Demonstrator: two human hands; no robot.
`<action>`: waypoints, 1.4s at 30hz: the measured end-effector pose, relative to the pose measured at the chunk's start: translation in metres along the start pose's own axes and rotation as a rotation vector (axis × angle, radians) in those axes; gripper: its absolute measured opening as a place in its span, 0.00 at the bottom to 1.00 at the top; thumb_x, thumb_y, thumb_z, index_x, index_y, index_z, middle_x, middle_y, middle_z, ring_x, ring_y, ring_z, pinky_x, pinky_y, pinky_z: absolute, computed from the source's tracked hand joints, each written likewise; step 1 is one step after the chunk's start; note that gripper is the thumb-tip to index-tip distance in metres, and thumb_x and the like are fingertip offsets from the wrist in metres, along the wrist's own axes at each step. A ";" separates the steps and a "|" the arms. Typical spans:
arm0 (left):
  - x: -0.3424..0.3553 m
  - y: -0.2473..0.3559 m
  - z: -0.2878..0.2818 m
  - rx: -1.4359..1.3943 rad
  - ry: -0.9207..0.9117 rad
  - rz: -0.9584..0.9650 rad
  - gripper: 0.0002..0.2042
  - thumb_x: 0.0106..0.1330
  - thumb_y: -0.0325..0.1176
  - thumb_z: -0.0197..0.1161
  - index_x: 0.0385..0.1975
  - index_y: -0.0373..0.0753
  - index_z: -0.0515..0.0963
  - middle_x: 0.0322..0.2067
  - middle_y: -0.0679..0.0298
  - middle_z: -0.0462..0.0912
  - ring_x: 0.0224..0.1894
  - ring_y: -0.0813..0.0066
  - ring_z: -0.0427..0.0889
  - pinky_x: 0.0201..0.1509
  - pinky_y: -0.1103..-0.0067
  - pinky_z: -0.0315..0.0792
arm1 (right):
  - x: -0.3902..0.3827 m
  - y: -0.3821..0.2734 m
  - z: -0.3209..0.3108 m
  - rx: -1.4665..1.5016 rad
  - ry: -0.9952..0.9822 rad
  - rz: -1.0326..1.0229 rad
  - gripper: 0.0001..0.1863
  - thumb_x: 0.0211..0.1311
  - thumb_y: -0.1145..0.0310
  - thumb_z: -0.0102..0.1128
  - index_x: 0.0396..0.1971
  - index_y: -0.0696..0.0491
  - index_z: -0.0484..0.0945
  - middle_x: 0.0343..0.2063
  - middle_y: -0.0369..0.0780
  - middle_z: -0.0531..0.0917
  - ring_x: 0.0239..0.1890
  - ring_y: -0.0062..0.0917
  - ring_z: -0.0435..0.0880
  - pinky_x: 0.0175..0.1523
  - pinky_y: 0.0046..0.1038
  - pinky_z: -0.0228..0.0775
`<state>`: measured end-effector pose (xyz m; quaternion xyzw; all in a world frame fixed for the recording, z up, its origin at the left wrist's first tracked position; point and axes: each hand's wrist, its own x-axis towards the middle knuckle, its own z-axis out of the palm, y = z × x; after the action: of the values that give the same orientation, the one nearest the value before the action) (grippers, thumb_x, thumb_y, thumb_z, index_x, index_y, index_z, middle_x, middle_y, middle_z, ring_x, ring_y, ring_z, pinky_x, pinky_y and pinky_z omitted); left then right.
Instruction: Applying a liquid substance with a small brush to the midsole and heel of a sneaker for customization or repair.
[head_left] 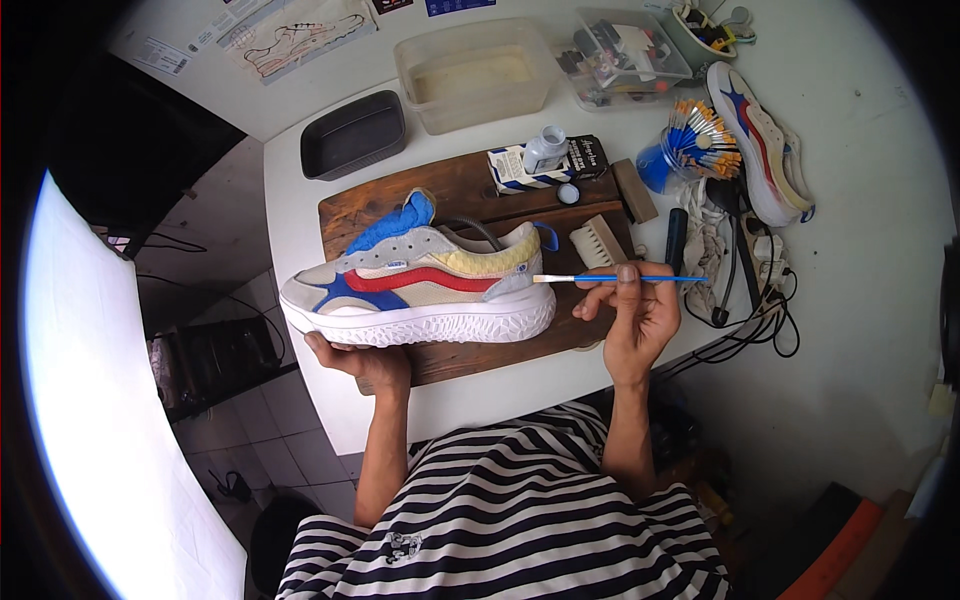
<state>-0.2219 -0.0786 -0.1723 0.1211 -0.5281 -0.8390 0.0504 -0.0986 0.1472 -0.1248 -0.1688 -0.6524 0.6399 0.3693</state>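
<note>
A cream, red and blue sneaker (400,283) with a chunky white sole is held side-on over a dark wooden board (480,365). My left hand (370,360) grips it from below at the toe end, its fingers partly hidden by the sole. My right hand (635,315) pinches a thin blue-handled paintbrush (680,279), whose pale bristles are at the grey heel patch of the sneaker. Behind the heel lies a wooden scrub brush (590,245). An open small jar (545,150) sits on a box (510,175), its lid (568,194) lying close by.
On the white table (330,420) stand a black tray (355,133), plastic tubs (470,80) and a blue cup of brushes (660,165). A second sneaker (760,150) and tangled cables (760,310) are at the right. A bright lit panel (120,400) fills the far left.
</note>
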 end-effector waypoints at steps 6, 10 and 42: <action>-0.001 0.001 0.002 0.007 -0.019 0.009 0.41 0.68 0.70 0.35 0.68 0.41 0.57 0.62 0.56 0.67 0.67 0.61 0.66 0.72 0.62 0.58 | 0.008 -0.010 0.011 0.044 -0.135 -0.058 0.10 0.78 0.69 0.47 0.41 0.62 0.67 0.31 0.52 0.84 0.20 0.20 0.80 0.29 0.25 0.80; -0.001 0.000 0.002 0.008 -0.023 0.006 0.41 0.69 0.70 0.35 0.68 0.41 0.57 0.62 0.56 0.67 0.67 0.61 0.66 0.72 0.62 0.59 | 0.009 -0.005 0.010 0.011 -0.171 -0.052 0.09 0.78 0.70 0.47 0.41 0.62 0.67 0.30 0.52 0.84 0.20 0.20 0.79 0.29 0.25 0.80; -0.003 0.004 0.008 0.002 0.000 0.021 0.38 0.70 0.68 0.35 0.67 0.43 0.59 0.62 0.58 0.68 0.67 0.62 0.67 0.71 0.61 0.60 | 0.005 -0.006 0.002 0.021 -0.070 -0.038 0.10 0.78 0.69 0.47 0.42 0.62 0.67 0.29 0.51 0.84 0.19 0.20 0.79 0.28 0.25 0.80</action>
<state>-0.2208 -0.0728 -0.1655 0.1157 -0.5303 -0.8378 0.0592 -0.1017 0.1481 -0.1178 -0.1297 -0.6614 0.6450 0.3601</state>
